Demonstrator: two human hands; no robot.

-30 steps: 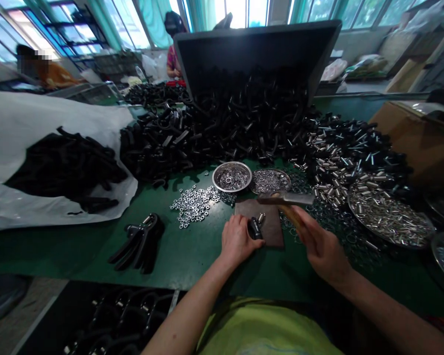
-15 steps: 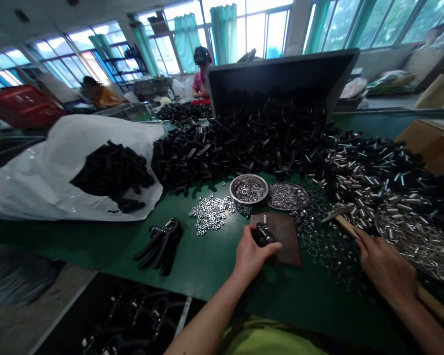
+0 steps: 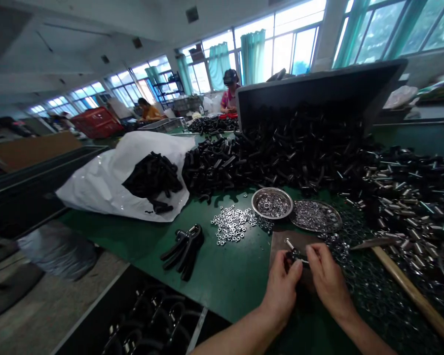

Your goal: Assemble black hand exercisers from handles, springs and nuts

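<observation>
My left hand (image 3: 281, 283) is closed around a small black clamp part (image 3: 293, 255) with a metal spring (image 3: 289, 244) standing up from it. My right hand (image 3: 327, 273) pinches at the right end of that part, where a thin bright piece shows between the two hands; its kind is hard to make out. Both hands are over a brown square pad (image 3: 278, 241) on the green table. To the right lies a hammer (image 3: 403, 276) with a wooden handle, apart from both hands.
Loose nuts (image 3: 231, 224), a metal bowl (image 3: 272, 203) and a plate of small parts (image 3: 314, 216) lie beyond the pad. Black handles (image 3: 185, 249) rest at left, near a white sack (image 3: 103, 172). Springs (image 3: 410, 231) heap up right. A co-worker (image 3: 229, 93) sits beyond.
My right hand has let go of the hammer, now lying at right, and has come over to the black part in my left hand. The view has turned left.
</observation>
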